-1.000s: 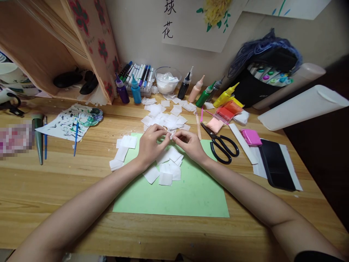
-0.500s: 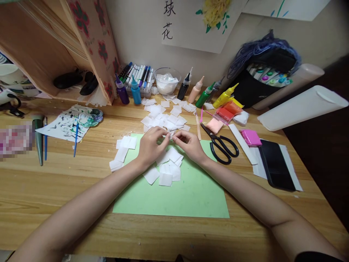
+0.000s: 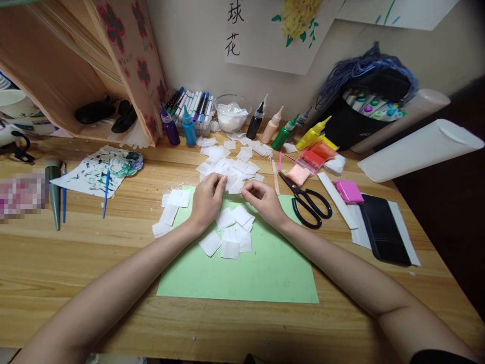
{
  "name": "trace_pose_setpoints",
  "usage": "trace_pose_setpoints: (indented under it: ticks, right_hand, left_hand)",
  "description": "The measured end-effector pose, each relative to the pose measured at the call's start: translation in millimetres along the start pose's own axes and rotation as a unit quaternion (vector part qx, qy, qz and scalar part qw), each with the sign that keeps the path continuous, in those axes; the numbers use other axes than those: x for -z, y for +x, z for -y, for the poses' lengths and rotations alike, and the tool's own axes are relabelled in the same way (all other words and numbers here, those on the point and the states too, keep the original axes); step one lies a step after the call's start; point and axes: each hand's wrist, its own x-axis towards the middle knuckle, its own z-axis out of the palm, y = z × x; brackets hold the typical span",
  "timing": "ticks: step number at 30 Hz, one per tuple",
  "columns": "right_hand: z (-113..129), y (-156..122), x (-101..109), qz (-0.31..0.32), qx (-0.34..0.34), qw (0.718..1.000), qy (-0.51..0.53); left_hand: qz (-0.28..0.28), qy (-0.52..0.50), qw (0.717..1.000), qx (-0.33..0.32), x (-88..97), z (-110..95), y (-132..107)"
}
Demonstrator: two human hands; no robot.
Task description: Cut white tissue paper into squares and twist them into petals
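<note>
Between my two hands is a thin white paper square (image 3: 235, 186), raised over the far edge of the green sheet (image 3: 273, 275). My left hand (image 3: 206, 203) pinches its left side between thumb and fingers. At its lower right corner the fingertips of my right hand (image 3: 266, 203) are closed in a pinch. Several white squares (image 3: 230, 249) lie on the green sheet below my hands. More squares (image 3: 176, 198) rest by its left edge, and a loose pile (image 3: 217, 155) spreads beyond my hands.
Black-handled scissors (image 3: 308, 205), a wooden stick (image 3: 275, 177) and a black phone (image 3: 386, 230) lie to the right. Paint bottles (image 3: 284, 134) and a glass bowl (image 3: 232, 114) line the wall. A paint-smeared paper (image 3: 91, 172) with a blue brush (image 3: 106, 192) lies left.
The paper between my fingertips, earlier bunched small and mostly hidden, now shows as a flat square. My left hand has turned slightly and shifted left, so the fingertips are farther apart.
</note>
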Motion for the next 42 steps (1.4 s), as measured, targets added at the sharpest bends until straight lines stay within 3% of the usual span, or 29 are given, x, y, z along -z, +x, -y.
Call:
trace_pose_setpoints:
  ticks: [12,17,21,24,42]
  right_hand:
    - [-0.5,-0.2,1.4,-0.006,0.002,1.0,0.015]
    - [-2.0,0.7,0.8,-0.009,-0.006,1.0,0.014]
    - [-2.7,0.7,0.4,-0.011,-0.006,1.0,0.011]
    - [-2.5,0.2,0.3,-0.005,0.0,1.0,0.017]
    - [-1.4,-0.2,-1.4,-0.007,-0.002,1.0,-0.004]
  left_hand:
    - [-0.06,-0.031,0.995,0.072,-1.3,13.6,5.5]
    - [-0.098,0.013,0.995,0.016,-1.1,6.3,1.8]
    - [-0.008,0.051,0.996,-0.079,-0.1,-4.0,-3.7]
    - [0.034,0.068,0.991,-0.107,-0.6,-6.8,-6.5]
    - [0.018,0.049,0.993,-0.104,-0.7,-5.0,-5.8]
